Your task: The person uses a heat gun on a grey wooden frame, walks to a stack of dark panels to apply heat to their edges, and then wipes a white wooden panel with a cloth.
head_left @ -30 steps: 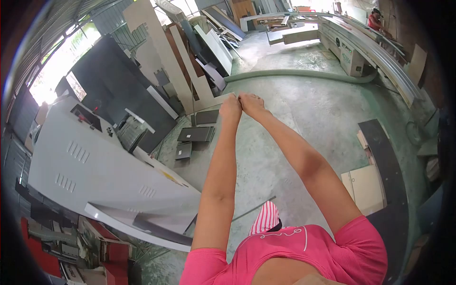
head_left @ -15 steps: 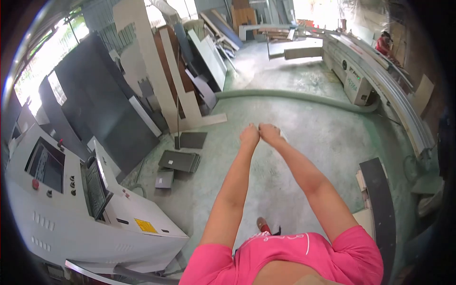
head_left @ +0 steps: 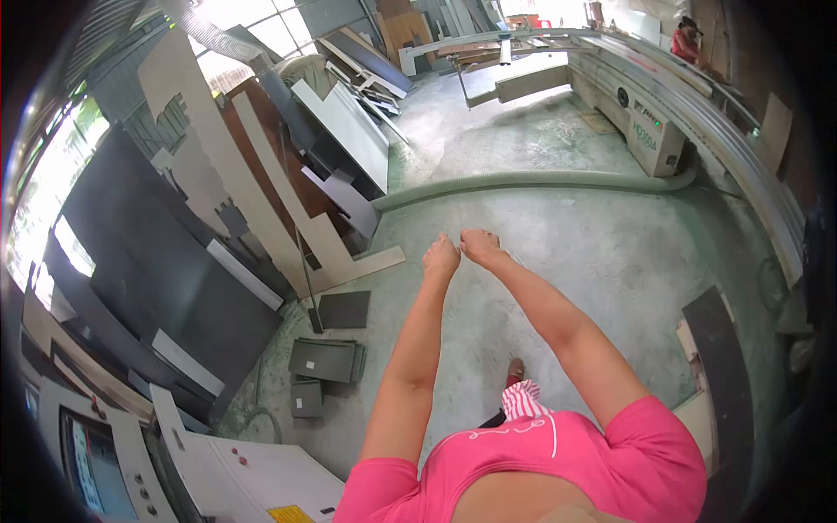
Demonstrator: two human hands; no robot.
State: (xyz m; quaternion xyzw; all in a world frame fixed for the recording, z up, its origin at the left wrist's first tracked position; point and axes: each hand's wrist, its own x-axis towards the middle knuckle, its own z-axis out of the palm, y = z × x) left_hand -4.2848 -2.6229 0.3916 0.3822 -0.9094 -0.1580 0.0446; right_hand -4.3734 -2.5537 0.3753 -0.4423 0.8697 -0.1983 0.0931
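Note:
My left hand [head_left: 442, 255] is stretched out in front of me at chest height or lower, its fingers curled into a fist. Close beside it, my right hand [head_left: 481, 247] is also closed, knuckles up, with a narrow gap between the two. Whatever either one holds, if anything, is hidden by the fingers. Both arms reach over the concrete floor [head_left: 523, 296], and neither hand touches anything around it.
Dark panels [head_left: 324, 360] lie stacked on the floor to the left, near leaning boards [head_left: 174, 270]. A control console [head_left: 100, 462] stands at lower left. A thick hose [head_left: 523, 179] crosses the floor ahead, before a long sliding-table machine [head_left: 649, 139]. Another person [head_left: 686, 41] is far right.
My view has shifted forward, so the console has slid down and left. My closed hands have moved slightly apart, and a striped cloth now shows below my shirt.

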